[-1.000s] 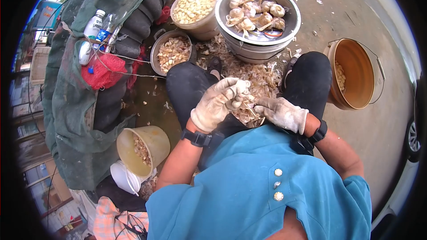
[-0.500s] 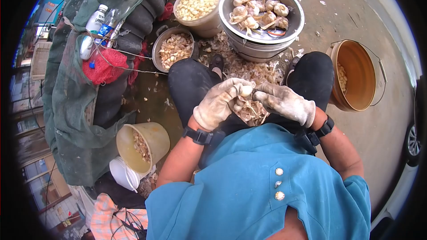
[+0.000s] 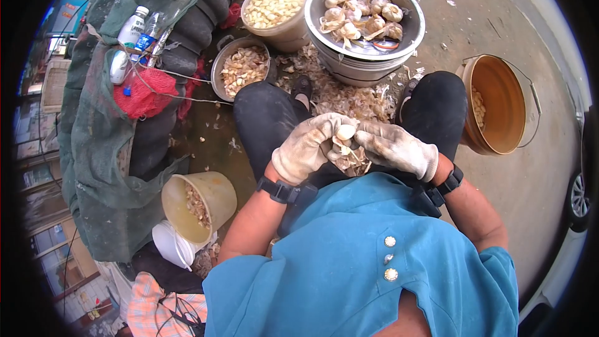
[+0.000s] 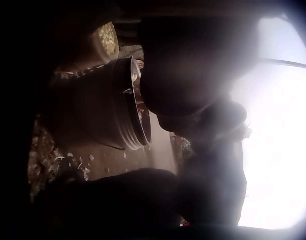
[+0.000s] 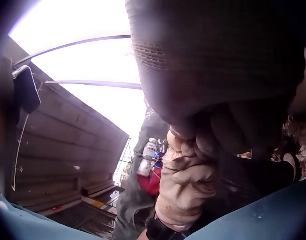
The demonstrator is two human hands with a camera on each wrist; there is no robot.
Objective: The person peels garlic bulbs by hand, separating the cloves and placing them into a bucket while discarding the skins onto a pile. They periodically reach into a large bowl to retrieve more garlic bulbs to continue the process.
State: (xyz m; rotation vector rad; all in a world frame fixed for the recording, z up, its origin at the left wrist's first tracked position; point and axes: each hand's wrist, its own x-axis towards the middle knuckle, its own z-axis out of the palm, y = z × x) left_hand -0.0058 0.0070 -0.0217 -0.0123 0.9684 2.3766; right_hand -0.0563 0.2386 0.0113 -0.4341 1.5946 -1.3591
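Both hands wear dirty whitish work gloves and meet above the lap in the head view. My left hand (image 3: 304, 148) grips a partly peeled garlic bulb (image 3: 345, 132), its pale clove showing at the thumb. From the other side, my right hand (image 3: 400, 150) pinches at the same bulb with thumb and fingertips. Loose papery skin hangs below the fingers. The left wrist view is mostly dark. In the right wrist view the left glove (image 5: 185, 192) sits against the right fingers, which hide most of the bulb.
Ahead, a metal basin (image 3: 417, 31) of whole garlic bulbs tops a bucket. Left of it stand a tub (image 3: 293, 37) of peeled cloves and a pot (image 3: 218, 81) of unpeeled ones. An orange bucket (image 3: 508, 100) lies tipped at right, a yellowish bucket (image 3: 218, 196) at left. Skins (image 3: 362, 103) litter the ground.
The right hand drew slightly away from the bulb, then came back against it. More of a white clove shows at the left thumb now.
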